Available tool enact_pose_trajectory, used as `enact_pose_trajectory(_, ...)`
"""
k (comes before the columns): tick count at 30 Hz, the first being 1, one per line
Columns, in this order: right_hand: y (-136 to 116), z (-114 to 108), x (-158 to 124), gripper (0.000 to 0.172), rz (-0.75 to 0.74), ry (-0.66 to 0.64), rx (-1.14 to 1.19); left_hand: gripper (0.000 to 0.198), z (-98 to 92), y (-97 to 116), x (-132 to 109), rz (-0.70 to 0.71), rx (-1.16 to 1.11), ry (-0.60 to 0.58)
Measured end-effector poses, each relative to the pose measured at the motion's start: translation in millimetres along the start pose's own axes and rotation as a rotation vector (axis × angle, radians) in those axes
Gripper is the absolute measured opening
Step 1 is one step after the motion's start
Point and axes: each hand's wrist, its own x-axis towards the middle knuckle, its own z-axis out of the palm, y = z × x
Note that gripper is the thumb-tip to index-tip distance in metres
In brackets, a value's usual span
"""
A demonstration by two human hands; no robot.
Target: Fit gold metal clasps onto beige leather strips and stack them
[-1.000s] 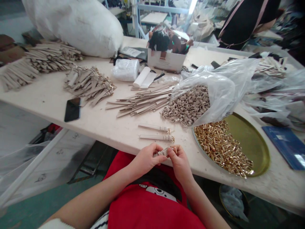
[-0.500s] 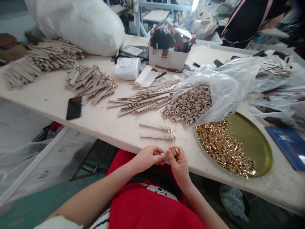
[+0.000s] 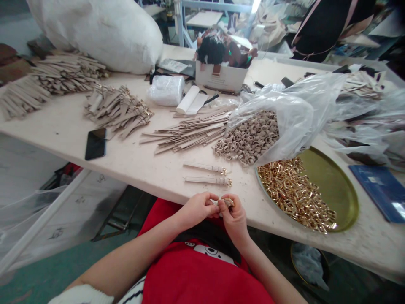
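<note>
My left hand and my right hand meet at the table's front edge, both closed in a pinch. Between them is a short beige strap with a gold buckle; most of the strap is hidden by fingers. The buckle end sticks out at my right fingertips, while my left fingers grip the strap's other side. Just beyond lie two beige straps with gold buckles, side by side. Farther back, small beige loops spill from a clear plastic bag. A round tray at right holds many gold buckles.
Long thin beige strips lie mid-table, with a heap of buckled straps to their left. A phone rests near the front edge. Behind are a bubble-wrapped bundle, a filled white box and a big white sack. A blue folder lies far right.
My fingers have drawn closer together around the strap, and the gold buckle has turned and sits slightly lower in my right fingers. The whole view has shifted slightly.
</note>
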Motion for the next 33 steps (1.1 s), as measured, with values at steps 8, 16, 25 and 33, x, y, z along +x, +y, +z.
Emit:
enact_pose_trajectory(8, -1, -12, 14, 0.018, -0.049, -0.13, -0.075, 0.042, -16.9, 17, -3, 0.107, 0.4, 0.018)
enact_pose_trajectory(16, -15, -8, 32, 0.017, -0.155, -0.083, -0.065, 0.04, -23.2, 49, 12, 0.252, 0.599, -0.058)
enact_pose_trajectory(25, -18, 2, 40, 0.019, -0.154, 0.032, -0.063, 0.029, -32.0, 54, 13, 0.229, 0.679, -0.075)
enact_pose_trajectory(33, -8, 0, 81, 0.022, -0.399, 0.048, -0.415, 0.026, -65.7, 68, 54, 0.316, 1.132, 0.26)
